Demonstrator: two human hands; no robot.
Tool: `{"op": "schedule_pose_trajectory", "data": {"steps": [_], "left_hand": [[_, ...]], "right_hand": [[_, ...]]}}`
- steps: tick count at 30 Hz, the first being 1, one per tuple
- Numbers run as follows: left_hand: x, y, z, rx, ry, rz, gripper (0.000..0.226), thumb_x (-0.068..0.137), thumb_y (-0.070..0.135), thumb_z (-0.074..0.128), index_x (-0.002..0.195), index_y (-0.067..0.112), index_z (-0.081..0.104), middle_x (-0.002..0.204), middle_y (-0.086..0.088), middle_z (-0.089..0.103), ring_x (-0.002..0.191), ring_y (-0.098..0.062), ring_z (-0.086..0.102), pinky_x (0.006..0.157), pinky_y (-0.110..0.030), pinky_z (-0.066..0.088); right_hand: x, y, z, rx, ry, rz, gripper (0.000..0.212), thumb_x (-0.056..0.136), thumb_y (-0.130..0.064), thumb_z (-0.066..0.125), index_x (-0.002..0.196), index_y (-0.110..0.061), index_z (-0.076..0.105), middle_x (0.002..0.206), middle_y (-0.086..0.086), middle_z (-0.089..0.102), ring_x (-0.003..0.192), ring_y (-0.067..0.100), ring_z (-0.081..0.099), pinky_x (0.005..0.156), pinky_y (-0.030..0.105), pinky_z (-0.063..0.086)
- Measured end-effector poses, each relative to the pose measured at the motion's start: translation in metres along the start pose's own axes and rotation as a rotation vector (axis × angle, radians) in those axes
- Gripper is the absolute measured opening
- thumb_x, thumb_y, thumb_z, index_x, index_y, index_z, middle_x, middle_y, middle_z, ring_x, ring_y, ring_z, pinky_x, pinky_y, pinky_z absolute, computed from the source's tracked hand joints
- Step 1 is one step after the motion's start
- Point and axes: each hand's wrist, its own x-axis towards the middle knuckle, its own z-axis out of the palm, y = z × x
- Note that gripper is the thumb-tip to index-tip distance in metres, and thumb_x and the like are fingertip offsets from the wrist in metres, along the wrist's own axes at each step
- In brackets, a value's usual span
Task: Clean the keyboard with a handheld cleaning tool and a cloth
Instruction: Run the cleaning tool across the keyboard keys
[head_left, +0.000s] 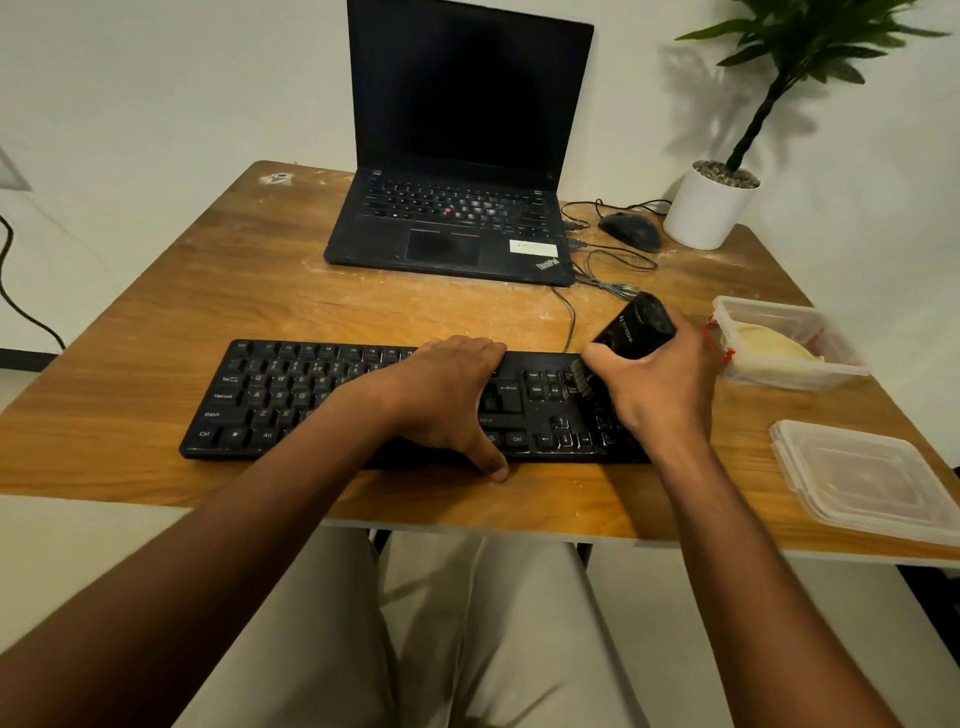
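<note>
Black keyboard (291, 400): L hand (447, 395) flat on keys, R hand (660, 379) grips cleaning tool (636, 325) at numpad.

Keyboards you see: one keyboard (363, 400)
Laptops: one laptop (457, 171)
Mice: one mouse (631, 231)
Plastic containers: one container (784, 343), one loose lid (867, 480)
Potted plants: one potted plant (711, 208)
Cleaning tools you hold: one handheld cleaning tool (636, 327)

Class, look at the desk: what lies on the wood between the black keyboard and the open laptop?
In the head view, mostly bare wood with pale dusty streaks lies between the keyboard and the laptop; toward the right a thin cable crosses it.
</note>
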Motion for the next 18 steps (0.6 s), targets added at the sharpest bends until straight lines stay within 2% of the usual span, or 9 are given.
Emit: {"op": "schedule_pose_trajectory", "data": {"steps": [3, 6, 11, 14, 18], "left_hand": [[-0.001, 0.002, -0.001, -0.015, 0.007, -0.004, 0.122, 0.060, 0.065, 0.088, 0.155, 0.017, 0.028, 0.155, -0.001, 0.039, 0.144, -0.022, 0.033, 0.122, -0.040, 0.023], [-0.001, 0.002, -0.001, -0.025, 0.009, -0.012, 0.119, 0.059, 0.065, 0.089, 0.152, 0.020, 0.031, 0.151, 0.000, 0.042, 0.140, -0.021, 0.036, 0.122, -0.041, 0.027], [0.001, -0.001, 0.000, -0.016, 0.009, 0.001, 0.122, 0.060, 0.066, 0.088, 0.155, 0.017, 0.028, 0.155, -0.001, 0.039, 0.144, -0.023, 0.033, 0.123, -0.041, 0.024], [0.001, -0.002, 0.001, -0.016, 0.010, 0.003, 0.123, 0.059, 0.067, 0.088, 0.155, 0.017, 0.028, 0.155, -0.001, 0.039, 0.143, -0.023, 0.034, 0.123, -0.041, 0.025], [0.001, -0.001, 0.001, -0.031, 0.021, -0.001, 0.118, 0.057, 0.066, 0.089, 0.150, 0.021, 0.033, 0.148, 0.001, 0.045, 0.137, -0.021, 0.039, 0.120, -0.041, 0.029]], "right_hand": [[-0.005, -0.008, 0.015, 0.059, -0.027, -0.002, 0.028, 0.067, -0.025, 0.085, 0.088, -0.022, 0.067, 0.079, -0.009, 0.069, 0.068, 0.004, 0.064, 0.051, 0.015, 0.044], [-0.011, -0.009, 0.027, 0.059, -0.090, -0.003, 0.027, 0.069, -0.026, 0.084, 0.088, -0.023, 0.065, 0.079, -0.010, 0.068, 0.068, 0.004, 0.063, 0.053, 0.020, 0.049], [-0.006, -0.001, 0.009, -0.070, -0.035, -0.030, 0.032, 0.071, -0.025, 0.085, 0.092, -0.027, 0.062, 0.080, -0.014, 0.063, 0.071, -0.002, 0.059, 0.053, 0.017, 0.043], [-0.002, -0.005, 0.005, -0.044, 0.004, -0.028, 0.033, 0.071, -0.025, 0.085, 0.096, -0.026, 0.064, 0.081, -0.013, 0.064, 0.071, -0.002, 0.060, 0.054, 0.017, 0.043], [-0.011, -0.014, 0.027, 0.021, -0.075, -0.032, 0.032, 0.070, -0.026, 0.085, 0.096, -0.023, 0.066, 0.084, -0.010, 0.067, 0.073, 0.003, 0.063, 0.051, 0.014, 0.044]]}}
